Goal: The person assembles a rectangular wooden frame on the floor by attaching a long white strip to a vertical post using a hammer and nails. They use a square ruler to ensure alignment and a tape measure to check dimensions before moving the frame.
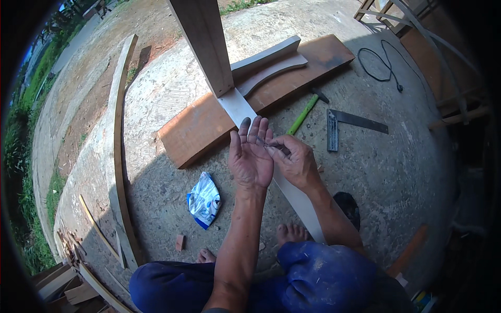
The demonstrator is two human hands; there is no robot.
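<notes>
My left hand (251,159) is held palm up with its fingers stretched out. Against it, my right hand (296,160) pinches a thin dark piece that looks like a nail (261,141), small and partly covered by fingers. Beneath both hands a pale board (295,198) slopes from beside my right knee to a thick reddish wooden beam (195,130). An upright board (206,44) meets its far end. Just beyond my right hand, a hammer with a green handle (302,115) lies on the concrete, its dark head close to the beam.
A metal try square (360,121) lies right of the hammer. Curved wood pieces (274,68) rest on the beam. A blue-and-white plastic bag (204,201) is left of my forearm. A long timber strip (116,151) runs along the left; a black cable (383,73) loops at far right.
</notes>
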